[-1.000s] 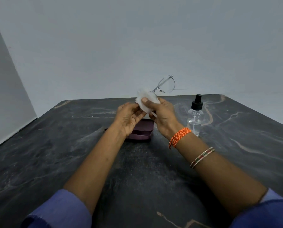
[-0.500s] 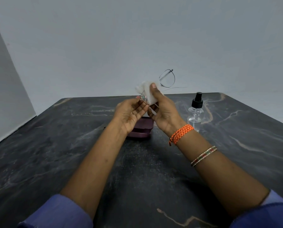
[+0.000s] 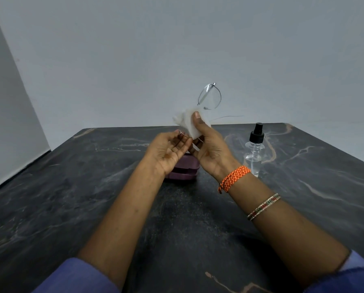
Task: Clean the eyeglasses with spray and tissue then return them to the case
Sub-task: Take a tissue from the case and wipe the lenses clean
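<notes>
Thin wire-framed eyeglasses (image 3: 209,97) are held up above the table, one lens standing free at the top, a temple arm pointing right. My right hand (image 3: 208,146) pinches a white tissue (image 3: 190,122) around the lower lens, thumb pressed on the tissue. My left hand (image 3: 169,150) is palm-up just left of it, fingertips touching the frame's lower edge. The lower lens is hidden by the tissue. A purple case (image 3: 186,169) lies closed on the table beneath my hands, partly hidden. A clear spray bottle (image 3: 254,151) with a black nozzle stands to the right.
The dark marbled table (image 3: 71,197) spreads around my arms, its far edge just behind the hands. A grey wall rises beyond it and a white wall on the left.
The glasses have tilted more upright and risen, the free lens now higher. My right thumb has slid up the tissue, and my left hand has opened more, palm up.
</notes>
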